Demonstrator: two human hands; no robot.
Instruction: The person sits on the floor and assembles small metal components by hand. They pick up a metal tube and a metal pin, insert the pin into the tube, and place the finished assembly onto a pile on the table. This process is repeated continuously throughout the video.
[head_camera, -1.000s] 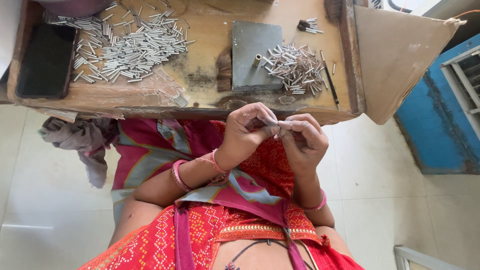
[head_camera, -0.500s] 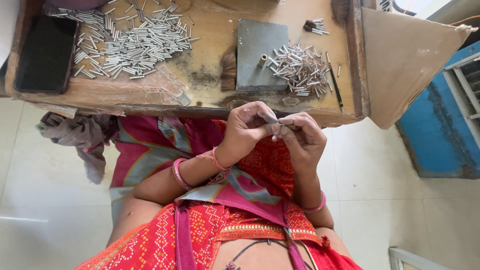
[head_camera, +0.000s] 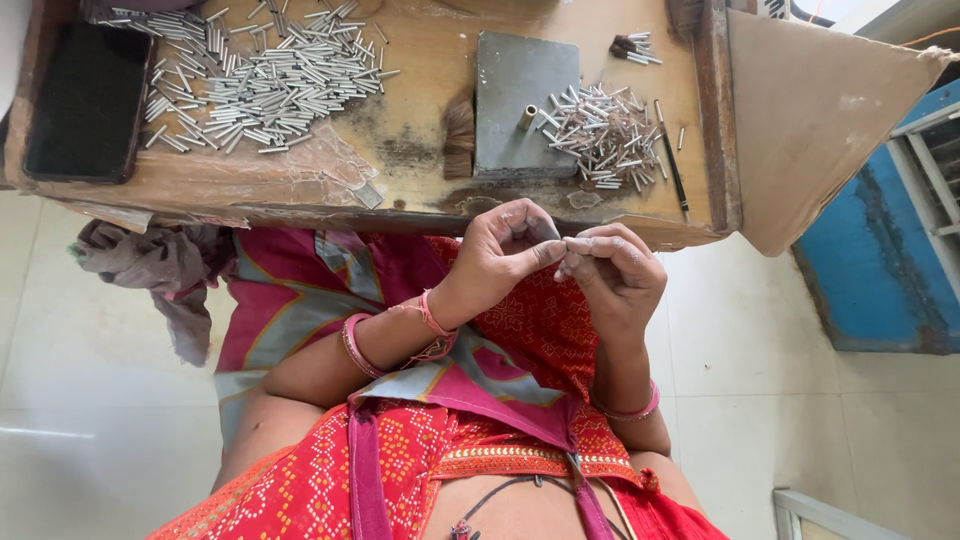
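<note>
My left hand (head_camera: 497, 255) and my right hand (head_camera: 612, 272) meet fingertip to fingertip just below the front edge of a low wooden table (head_camera: 420, 150). Between the pinched fingers sits a small silver metal tube (head_camera: 562, 243), mostly hidden. A grey metal block (head_camera: 520, 105) with a short brass peg (head_camera: 526, 117) stands on the table just beyond my hands. Right of the block lies a small heap of silver tubes (head_camera: 605, 135). A much larger heap of silver tubes (head_camera: 255, 85) covers the table's left part.
A black phone (head_camera: 85, 100) lies at the table's left end. A thin dark rod (head_camera: 672, 165) lies by the small heap. A grey cloth (head_camera: 160, 270) hangs at the left. A tan board (head_camera: 810, 110) and a blue frame (head_camera: 880, 250) stand at the right, on a pale tiled floor.
My hands stay together at the same spot, fingers shifting slightly around the small tube. The view has drifted a little; nothing on the table has moved.
</note>
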